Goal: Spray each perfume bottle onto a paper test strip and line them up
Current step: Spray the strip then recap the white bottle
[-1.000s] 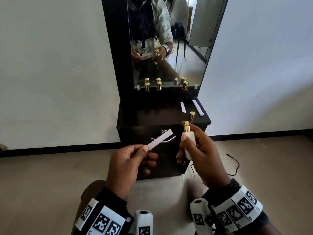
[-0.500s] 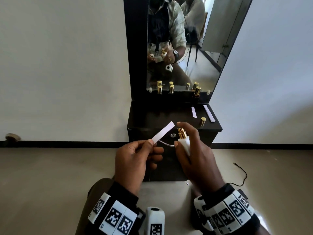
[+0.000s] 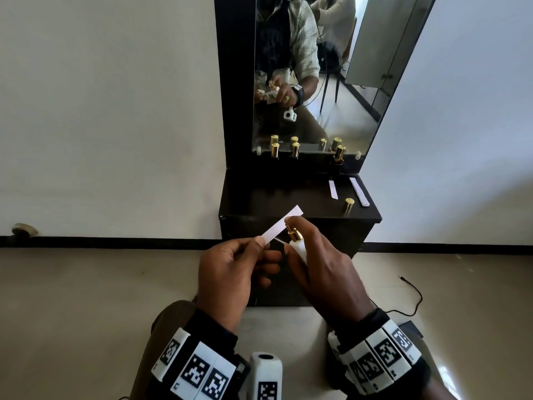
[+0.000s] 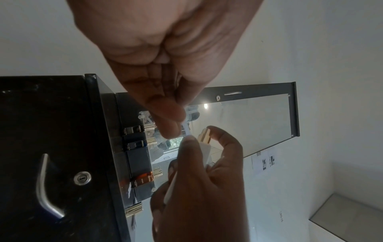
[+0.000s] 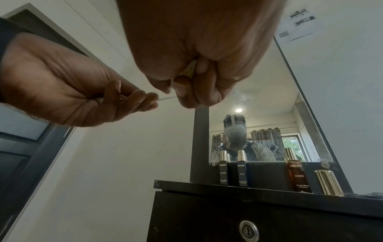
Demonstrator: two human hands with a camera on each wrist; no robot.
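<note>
My left hand (image 3: 230, 269) pinches a white paper test strip (image 3: 281, 225) between thumb and forefinger, and it slants up to the right. My right hand (image 3: 323, 264) grips a white perfume bottle (image 3: 298, 248) with a gold sprayer (image 3: 292, 231), forefinger curled over the nozzle beside the strip. In the left wrist view the strip (image 4: 186, 130) meets the bottle (image 4: 205, 147). The right wrist view shows the strip (image 5: 167, 98) edge-on. Three capped bottles stand by the mirror: Founder (image 5: 223, 170), Bleu (image 5: 242, 170), Ombre (image 5: 297, 175).
A black cabinet (image 3: 288, 197) with a mirror (image 3: 317, 82) stands against the wall ahead. On its top lie two paper strips (image 3: 333, 189) (image 3: 359, 192) and a loose gold cap (image 3: 348, 205). A black cable (image 3: 412, 295) lies on the floor to the right.
My right hand tilted the bottle toward the strip and brought the nozzle up beside it, and its forefinger moved over the sprayer. The left hand raised the strip slightly.
</note>
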